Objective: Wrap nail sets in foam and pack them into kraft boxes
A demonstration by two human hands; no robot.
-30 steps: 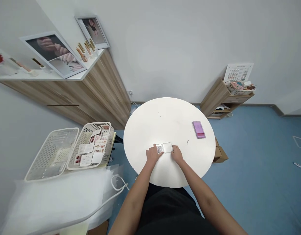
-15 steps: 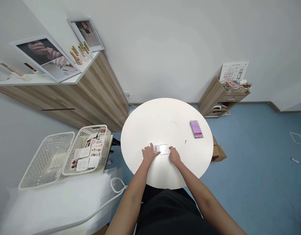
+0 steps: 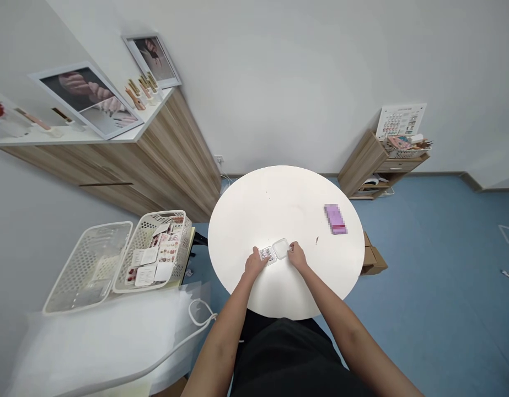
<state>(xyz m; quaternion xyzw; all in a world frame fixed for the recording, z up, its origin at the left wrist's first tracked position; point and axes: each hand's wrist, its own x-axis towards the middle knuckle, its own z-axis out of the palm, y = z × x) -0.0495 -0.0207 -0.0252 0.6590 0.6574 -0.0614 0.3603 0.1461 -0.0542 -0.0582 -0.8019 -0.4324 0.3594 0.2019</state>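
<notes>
- you've got the clear case (image 3: 274, 252) on the white table (image 3: 285, 204), near your side
- left hand (image 3: 255, 263) is on the filled half (image 3: 267, 255), right hand (image 3: 298, 256) at the lid (image 3: 281, 248); can't tell if either pinches
- handling the case now; next calls for steady control of both halves

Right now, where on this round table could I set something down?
The far half of the white table is bare, out to the pink box. It's crowded at the near edge, where the left hand and right hand rest on two small clear cases.
</notes>
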